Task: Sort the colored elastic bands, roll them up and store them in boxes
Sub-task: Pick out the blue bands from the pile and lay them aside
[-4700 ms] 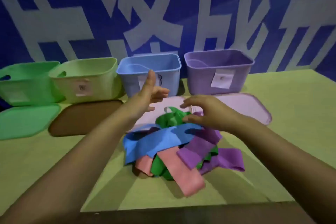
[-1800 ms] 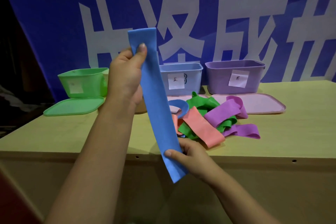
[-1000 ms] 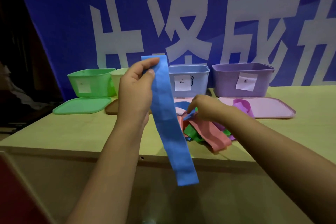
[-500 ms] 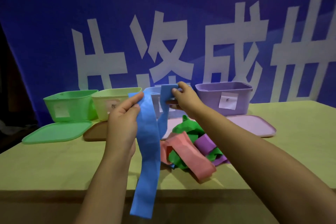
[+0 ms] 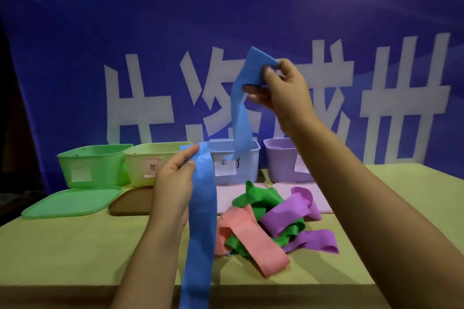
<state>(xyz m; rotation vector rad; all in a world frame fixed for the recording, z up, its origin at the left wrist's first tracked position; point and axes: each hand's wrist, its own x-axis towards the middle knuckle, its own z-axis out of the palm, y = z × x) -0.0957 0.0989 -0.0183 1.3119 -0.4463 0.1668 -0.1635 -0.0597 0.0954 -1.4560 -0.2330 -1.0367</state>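
Fingers: left hand (image 5: 173,184) pinches long blue elastic band (image 5: 200,228); right hand (image 5: 281,90) pinches second blue elastic band (image 5: 242,108).
Axis: both hang vertically.
Nearer: second band, above pale blue plastic box (image 5: 246,170).

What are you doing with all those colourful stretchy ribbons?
A person is sorting elastic bands by colour. The left hand pinches one long blue elastic band that hangs past the table edge, and the right hand lifts a second blue elastic band above the pale blue plastic box. Green, pink and purple bands lie in a tangled pile on the table. No band is rolled yet.
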